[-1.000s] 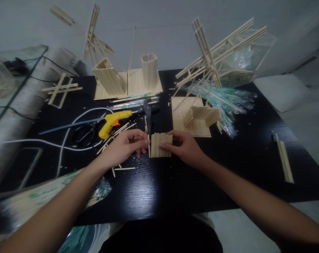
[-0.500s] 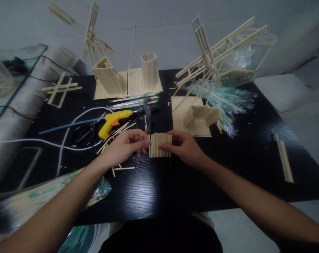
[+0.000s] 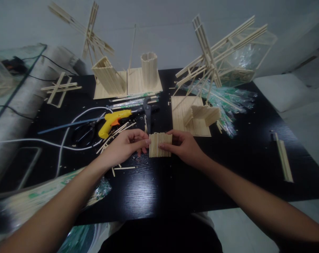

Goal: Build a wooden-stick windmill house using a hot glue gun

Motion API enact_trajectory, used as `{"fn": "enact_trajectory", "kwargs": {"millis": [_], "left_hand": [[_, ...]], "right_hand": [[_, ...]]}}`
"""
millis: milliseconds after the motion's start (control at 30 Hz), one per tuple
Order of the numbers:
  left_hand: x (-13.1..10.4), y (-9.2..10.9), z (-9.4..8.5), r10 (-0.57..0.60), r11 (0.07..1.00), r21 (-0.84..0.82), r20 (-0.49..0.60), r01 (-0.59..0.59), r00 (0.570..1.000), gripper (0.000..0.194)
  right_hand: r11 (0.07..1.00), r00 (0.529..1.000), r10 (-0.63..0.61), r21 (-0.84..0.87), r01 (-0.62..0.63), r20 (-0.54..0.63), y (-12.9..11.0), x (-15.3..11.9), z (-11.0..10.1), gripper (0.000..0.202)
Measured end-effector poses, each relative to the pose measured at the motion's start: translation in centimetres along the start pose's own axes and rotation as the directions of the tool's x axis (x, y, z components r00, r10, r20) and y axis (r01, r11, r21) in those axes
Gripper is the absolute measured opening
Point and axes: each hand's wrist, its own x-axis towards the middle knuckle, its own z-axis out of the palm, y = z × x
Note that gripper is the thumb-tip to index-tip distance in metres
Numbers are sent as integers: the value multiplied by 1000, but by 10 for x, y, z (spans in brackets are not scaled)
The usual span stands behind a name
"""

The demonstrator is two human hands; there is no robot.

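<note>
A small panel of short wooden sticks [image 3: 156,146], laid side by side, is held up over the black table. My right hand [image 3: 184,146] grips its right side, thumb flat across the front and the other fingers behind. At the left edge, my left hand [image 3: 134,142] pinches the outermost stick between thumb and forefinger, its remaining fingers curled loosely. Just behind the panel lie dark-handled pliers [image 3: 148,114]. To the left rests a yellow hot glue gun [image 3: 113,123] with a blue glue stick in its back, near loose cut sticks [image 3: 119,133].
Stick-built models stand behind: a leaning tower [image 3: 109,77], a round tower [image 3: 149,72] and a low-walled piece [image 3: 203,116] beneath crossed stick blades [image 3: 209,56]. A white cable [image 3: 65,140] loops at left. Bagged sticks [image 3: 43,196] lie front left; plastic wrappers [image 3: 228,102] lie right.
The narrow gap beside the leftmost stick has closed, and that stick now sits against the panel. Both hands stay in nearly the same place.
</note>
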Motion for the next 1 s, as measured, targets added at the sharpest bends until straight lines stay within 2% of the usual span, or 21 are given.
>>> {"fn": "enact_trajectory", "kwargs": {"millis": [433,767,900,1000], "left_hand": [[0,0,1,6,1000,-14,-15,-7,1000,19],[1,-4,-1,51,999,0,-61,-51,997,19],[-1,-5,1,129,991,54,-129,-123,983,20],[-4,-8,1,226,957,222,-174,-185,958,22]], "right_hand": [[999,999,-30,-45,30,-16,1,0,0,36],[984,992,-119,-139,112,-46,-3,-2,-1,33],[963,978,-190,-211,168,-88,-2,-2,-2,29],[930,960,-259,-298,217,-108,-1,-2,-3,22]]}}
